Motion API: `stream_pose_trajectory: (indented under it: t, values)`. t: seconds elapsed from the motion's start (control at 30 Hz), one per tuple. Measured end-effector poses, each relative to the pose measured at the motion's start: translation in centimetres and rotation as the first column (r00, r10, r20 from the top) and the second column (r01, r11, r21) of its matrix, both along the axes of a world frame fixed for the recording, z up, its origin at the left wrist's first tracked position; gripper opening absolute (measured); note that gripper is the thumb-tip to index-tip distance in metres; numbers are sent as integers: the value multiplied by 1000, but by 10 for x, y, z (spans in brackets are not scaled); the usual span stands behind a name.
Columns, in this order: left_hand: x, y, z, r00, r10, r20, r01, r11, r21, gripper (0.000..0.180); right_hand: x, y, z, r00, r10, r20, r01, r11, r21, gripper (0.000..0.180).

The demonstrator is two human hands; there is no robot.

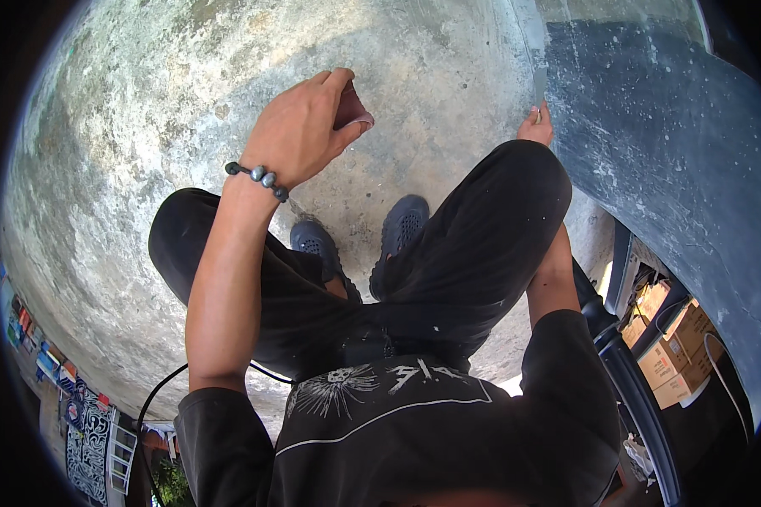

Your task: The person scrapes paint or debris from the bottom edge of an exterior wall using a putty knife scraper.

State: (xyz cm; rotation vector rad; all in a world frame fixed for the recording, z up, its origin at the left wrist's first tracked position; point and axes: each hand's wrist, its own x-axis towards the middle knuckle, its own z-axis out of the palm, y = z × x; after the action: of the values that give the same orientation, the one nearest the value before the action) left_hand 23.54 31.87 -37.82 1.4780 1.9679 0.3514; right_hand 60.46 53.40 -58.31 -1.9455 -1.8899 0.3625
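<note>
My left hand (pixel 306 127) hovers above the concrete floor in front of my left knee, a beaded bracelet (pixel 264 176) round its wrist. Its fingers are curled but stand apart from the thumb, with nothing seen between them. Beyond my right knee, my right hand (pixel 536 128) is partly hidden, low beside the dark blue-grey wall (pixel 651 110). Its thumb and finger close on the lower end of a thin, flat grey piece (pixel 539 83), which lies along the line where floor and wall meet. What kind of thing it is, I cannot tell.
I squat on the stained concrete floor (pixel 177 110), dark shoes (pixel 402 226) between my knees. A thick black tube (pixel 634 384) and cardboard boxes (pixel 678 355) stand behind on the right. On the left are a black cable (pixel 148 397) and a white ladder (pixel 121 460).
</note>
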Motion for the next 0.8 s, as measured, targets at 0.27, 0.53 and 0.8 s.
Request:
stream_pose_trajectory:
  t: [0.27, 0.53, 0.8]
  values:
    - [-4, 3, -3, 999, -41, 4, 41, 999, 34, 50, -2, 6, -6, 1000, 29, -2, -29, 1000, 8, 34]
    - [-6, -7, -3, 1000, 10, -22, -11, 999, -45, 50, -26, -7, 18, 998, -9, -56, 5, 998, -66, 34]
    - [-1, 2, -4, 999, -32, 2, 33, 999, -23, 50, -7, -3, 0, 997, -3, -72, 7, 998, 61, 34]
